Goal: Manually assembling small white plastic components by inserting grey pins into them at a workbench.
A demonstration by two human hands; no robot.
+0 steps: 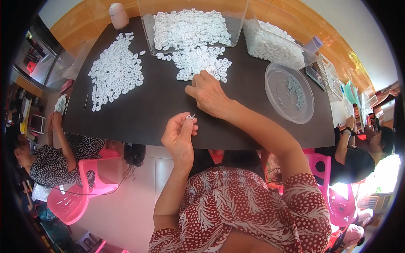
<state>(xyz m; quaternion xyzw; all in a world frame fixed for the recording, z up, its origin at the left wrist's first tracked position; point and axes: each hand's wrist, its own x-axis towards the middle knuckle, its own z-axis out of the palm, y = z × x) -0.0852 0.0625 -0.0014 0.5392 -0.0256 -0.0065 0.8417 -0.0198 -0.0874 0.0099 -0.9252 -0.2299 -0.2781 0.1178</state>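
My left hand, near the table's front edge, pinches a small white oval piece between thumb and fingers. A thin grey pin sticks out beside it. My right hand is at the near edge of a heap of white oval pieces, its fingers curled down. Its fingertips are partly hidden, and what they hold cannot be made out. The heap spills toward me from a clear plastic bin lying at the back. Each loose piece looks like a small ring-like oval with openings.
More white pieces spread at left, near a thin metal rod and a pinkish bottle. At right stand a full clear box, a round lid bearing grey pins, and a phone. People sit at both sides.
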